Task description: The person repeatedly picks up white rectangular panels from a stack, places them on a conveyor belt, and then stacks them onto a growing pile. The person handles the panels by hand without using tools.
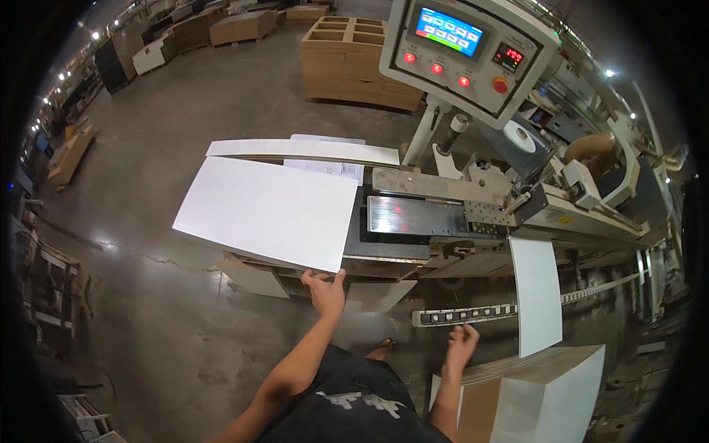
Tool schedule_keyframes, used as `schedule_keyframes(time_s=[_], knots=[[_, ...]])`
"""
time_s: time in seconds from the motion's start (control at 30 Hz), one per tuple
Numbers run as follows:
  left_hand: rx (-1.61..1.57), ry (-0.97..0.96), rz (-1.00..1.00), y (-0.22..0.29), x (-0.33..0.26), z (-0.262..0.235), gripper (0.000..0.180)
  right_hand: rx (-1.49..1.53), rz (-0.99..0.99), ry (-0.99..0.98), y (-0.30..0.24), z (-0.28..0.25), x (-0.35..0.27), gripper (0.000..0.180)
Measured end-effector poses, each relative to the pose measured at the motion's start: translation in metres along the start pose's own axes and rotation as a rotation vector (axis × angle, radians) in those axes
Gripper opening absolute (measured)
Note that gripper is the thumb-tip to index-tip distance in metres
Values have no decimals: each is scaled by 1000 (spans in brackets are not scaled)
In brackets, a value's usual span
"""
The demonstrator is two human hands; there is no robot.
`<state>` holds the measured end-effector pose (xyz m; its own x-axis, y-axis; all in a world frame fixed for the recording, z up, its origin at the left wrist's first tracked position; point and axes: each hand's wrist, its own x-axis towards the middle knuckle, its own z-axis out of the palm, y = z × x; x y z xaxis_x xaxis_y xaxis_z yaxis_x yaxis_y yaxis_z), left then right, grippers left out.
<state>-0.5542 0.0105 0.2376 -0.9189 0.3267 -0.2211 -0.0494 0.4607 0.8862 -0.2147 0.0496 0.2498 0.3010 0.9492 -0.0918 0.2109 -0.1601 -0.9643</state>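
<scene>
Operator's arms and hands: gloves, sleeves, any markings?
Both hands, left and right, are bare: no gloves. Left forearm and right forearm show no sleeve, watch or cable. Black shirt with pale print across the front; its sleeve ends aren't visible.

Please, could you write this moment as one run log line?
left hand: at white panel's near corner | right hand: curled, nothing visible in it | machine: screen lit
</scene>
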Motion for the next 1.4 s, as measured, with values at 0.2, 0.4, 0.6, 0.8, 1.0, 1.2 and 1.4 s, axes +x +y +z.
schedule_keyframes(time_s=[0.2, 0.4, 0.6, 0.8, 1.0, 1.2, 1.4], knots=[[-68, -46, 3, -14, 9, -7, 73, -145, -149, -382, -42, 118, -76, 20], [-415, -260, -276, 2, 27, -29, 58, -143, -67, -695, -33, 191, -101, 25], [-416, -439, -286, -22, 58, -54, 26, -38, 132, -822, -16, 245, -98, 32], [-120, -524, -163, -95, 19, -113, 27, 184, 542, -829, 4, 267, -101, 30], [-432, -663, -422, -84, -12, -199, 33, 269, 606, -591, -7, 212, -146, 37], [-525, -388, -296, -92, 51, -234, 30, 271, 405, -168, 38, 133, -141, 29], [-306, -782, -288, -66, 29, -195, 34, 320, 311, 226, 48, 53, -165, 32]])
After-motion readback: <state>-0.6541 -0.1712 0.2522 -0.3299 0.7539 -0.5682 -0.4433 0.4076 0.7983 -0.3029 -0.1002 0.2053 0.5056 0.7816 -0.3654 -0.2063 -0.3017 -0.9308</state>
